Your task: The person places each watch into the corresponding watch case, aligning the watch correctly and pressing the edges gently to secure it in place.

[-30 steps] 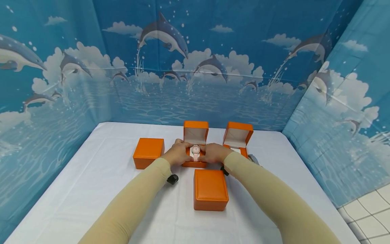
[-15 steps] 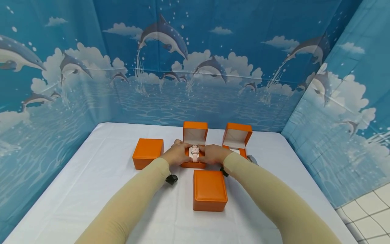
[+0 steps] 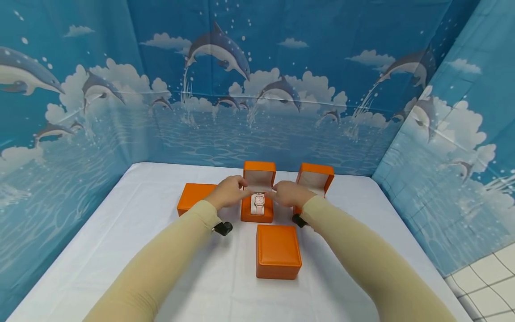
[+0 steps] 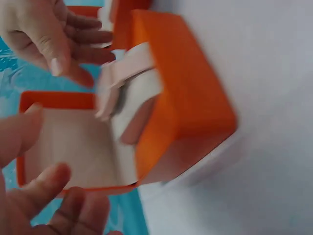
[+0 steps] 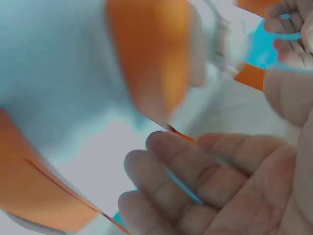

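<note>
The watch (image 3: 259, 200) sits in the middle open box (image 3: 257, 218), between left hand (image 3: 228, 192) and right hand (image 3: 294, 193), fingers (image 5: 208, 178) loosely extended. They partly hide a left closed box (image 3: 194, 196) and right open box (image 3: 315, 169); the front box (image 3: 278, 251) stands nearer.

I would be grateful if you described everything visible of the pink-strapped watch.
The watch has a rounded-square case, pale face and smooth-looking pale-pink strap; dial markings are too small to read. It wraps a white cushion inside an open orange box, face upward. The left hand and right hand flank it, apparently without touching.
</note>
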Demonstrator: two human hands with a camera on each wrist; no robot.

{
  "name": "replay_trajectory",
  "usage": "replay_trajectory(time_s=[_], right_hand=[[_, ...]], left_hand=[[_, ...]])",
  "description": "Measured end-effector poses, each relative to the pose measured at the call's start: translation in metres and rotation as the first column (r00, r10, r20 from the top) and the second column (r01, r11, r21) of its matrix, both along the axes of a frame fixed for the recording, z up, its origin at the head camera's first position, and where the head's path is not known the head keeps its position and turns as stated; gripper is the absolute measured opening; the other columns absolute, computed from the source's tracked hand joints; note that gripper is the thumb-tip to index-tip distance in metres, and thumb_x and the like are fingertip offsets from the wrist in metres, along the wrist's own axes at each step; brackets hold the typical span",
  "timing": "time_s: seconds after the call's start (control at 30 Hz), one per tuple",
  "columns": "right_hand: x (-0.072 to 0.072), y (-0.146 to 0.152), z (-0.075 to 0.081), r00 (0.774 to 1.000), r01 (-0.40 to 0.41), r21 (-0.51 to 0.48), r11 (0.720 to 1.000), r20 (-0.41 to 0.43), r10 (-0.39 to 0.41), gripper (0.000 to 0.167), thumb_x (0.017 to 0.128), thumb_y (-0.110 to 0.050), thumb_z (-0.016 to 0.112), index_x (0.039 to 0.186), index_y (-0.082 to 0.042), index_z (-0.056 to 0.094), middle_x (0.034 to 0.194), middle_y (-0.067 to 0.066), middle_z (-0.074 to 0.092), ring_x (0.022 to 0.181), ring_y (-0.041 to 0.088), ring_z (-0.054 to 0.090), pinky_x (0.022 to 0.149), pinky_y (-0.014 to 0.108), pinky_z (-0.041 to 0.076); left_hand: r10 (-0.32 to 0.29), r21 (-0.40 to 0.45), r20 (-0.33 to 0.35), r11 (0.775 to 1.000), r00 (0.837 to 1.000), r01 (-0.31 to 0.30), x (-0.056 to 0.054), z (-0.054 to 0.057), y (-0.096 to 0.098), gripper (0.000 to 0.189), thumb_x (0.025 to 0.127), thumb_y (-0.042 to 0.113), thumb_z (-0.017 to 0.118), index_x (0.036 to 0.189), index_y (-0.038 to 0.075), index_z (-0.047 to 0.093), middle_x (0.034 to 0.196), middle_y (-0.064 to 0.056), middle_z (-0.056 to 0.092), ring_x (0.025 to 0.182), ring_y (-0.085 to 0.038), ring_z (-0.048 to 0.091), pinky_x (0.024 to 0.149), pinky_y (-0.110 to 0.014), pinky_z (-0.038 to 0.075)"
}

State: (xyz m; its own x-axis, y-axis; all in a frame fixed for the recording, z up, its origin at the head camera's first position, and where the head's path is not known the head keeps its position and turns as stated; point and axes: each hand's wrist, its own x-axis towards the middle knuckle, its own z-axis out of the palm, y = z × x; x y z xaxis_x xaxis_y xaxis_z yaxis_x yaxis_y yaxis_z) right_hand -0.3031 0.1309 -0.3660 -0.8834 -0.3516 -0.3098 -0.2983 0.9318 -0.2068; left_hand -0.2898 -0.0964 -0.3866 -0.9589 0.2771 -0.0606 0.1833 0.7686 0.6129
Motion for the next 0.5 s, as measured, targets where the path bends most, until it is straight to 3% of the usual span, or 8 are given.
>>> replay_trajectory(time_s=[0.1,0.17,0.2,0.27,0.3,0.37,0.43,0.5], right_hand=[[-0.004,0.002,0.012,0.996,0.072,-0.036,0.997,-0.047,-0.074,0.06,0.114,-0.045,0.04,0.098,0.0,0.076,0.08,0.007,0.065,0.075,0.021,0.063,0.092,0.044,0.056],[-0.006,0.002,0.018,0.988,0.121,-0.074,0.99,-0.089,-0.128,0.062,0.115,-0.043,0.037,0.085,-0.001,0.071,0.072,0.008,0.056,0.066,0.023,0.055,0.086,0.044,0.055],[-0.008,0.002,0.02,0.983,0.14,-0.102,0.985,-0.108,-0.151,0.062,0.116,-0.042,0.036,0.089,0.001,0.072,0.077,0.012,0.06,0.07,0.027,0.06,0.09,0.045,0.055],[-0.01,0.001,0.023,0.972,0.166,-0.158,0.973,-0.142,-0.189,0.061,0.116,-0.041,0.034,0.115,0.007,0.072,0.11,0.022,0.071,0.103,0.036,0.07,0.108,0.051,0.052],[-0.012,0.001,0.024,0.968,0.181,-0.189,0.965,-0.14,-0.209,0.062,0.116,-0.042,0.033,0.13,0.009,0.066,0.13,0.025,0.067,0.122,0.041,0.065,0.116,0.055,0.046],[-0.014,-0.001,0.025,0.963,0.196,-0.241,0.951,-0.135,-0.233,0.064,0.116,-0.044,0.032,0.155,0.004,0.047,0.164,0.023,0.042,0.151,0.044,0.041,0.124,0.059,0.034],[-0.017,-0.002,0.026,0.963,0.215,-0.289,0.933,-0.097,-0.252,0.065,0.116,-0.046,0.03,0.163,-0.002,0.036,0.172,0.017,0.031,0.158,0.041,0.03,0.127,0.058,0.029],[-0.019,-0.003,0.025,0.963,0.226,-0.325,0.918,-0.069,-0.262,0.064,0.115,-0.047,0.031,0.165,-0.006,0.033,0.172,0.014,0.03,0.159,0.038,0.03,0.126,0.057,0.031]], left_hand=[[0.086,0.066,0.001,0.994,0.996,-0.086,-0.005,0.009,-0.005,0.057,0.104,0.055,0.061,0.136,0.009,0.058,0.131,-0.012,0.063,0.111,-0.03,0.064,0.098,-0.047,0.055],[0.119,0.09,0.006,0.989,0.993,-0.119,-0.008,0.014,-0.006,0.065,0.104,0.059,0.057,0.144,0.008,0.053,0.136,-0.014,0.062,0.116,-0.031,0.064,0.1,-0.049,0.055],[0.127,0.098,0.012,0.987,0.992,-0.127,-0.01,0.016,-0.006,0.07,0.104,0.061,0.055,0.15,0.009,0.05,0.141,-0.014,0.06,0.12,-0.032,0.064,0.102,-0.051,0.055],[0.134,0.112,0.02,0.984,0.991,-0.135,-0.013,0.019,-0.006,0.076,0.104,0.063,0.053,0.158,0.01,0.043,0.149,-0.015,0.057,0.128,-0.033,0.062,0.108,-0.053,0.053],[0.131,0.118,0.024,0.984,0.991,-0.133,-0.015,0.02,-0.005,0.078,0.104,0.064,0.051,0.161,0.01,0.04,0.152,-0.015,0.056,0.132,-0.034,0.061,0.11,-0.054,0.052],[0.123,0.126,0.033,0.984,0.992,-0.126,-0.018,0.022,-0.004,0.081,0.105,0.065,0.048,0.164,0.011,0.036,0.156,-0.015,0.054,0.137,-0.034,0.059,0.113,-0.055,0.05],[0.121,0.132,0.036,0.983,0.992,-0.125,-0.022,0.024,-0.003,0.081,0.105,0.067,0.046,0.165,0.013,0.036,0.157,-0.014,0.053,0.14,-0.034,0.056,0.115,-0.056,0.048],[0.119,0.142,0.045,0.982,0.992,-0.125,-0.025,0.025,-0.001,0.079,0.105,0.067,0.045,0.165,0.015,0.037,0.16,-0.012,0.051,0.144,-0.034,0.053,0.117,-0.056,0.046]])
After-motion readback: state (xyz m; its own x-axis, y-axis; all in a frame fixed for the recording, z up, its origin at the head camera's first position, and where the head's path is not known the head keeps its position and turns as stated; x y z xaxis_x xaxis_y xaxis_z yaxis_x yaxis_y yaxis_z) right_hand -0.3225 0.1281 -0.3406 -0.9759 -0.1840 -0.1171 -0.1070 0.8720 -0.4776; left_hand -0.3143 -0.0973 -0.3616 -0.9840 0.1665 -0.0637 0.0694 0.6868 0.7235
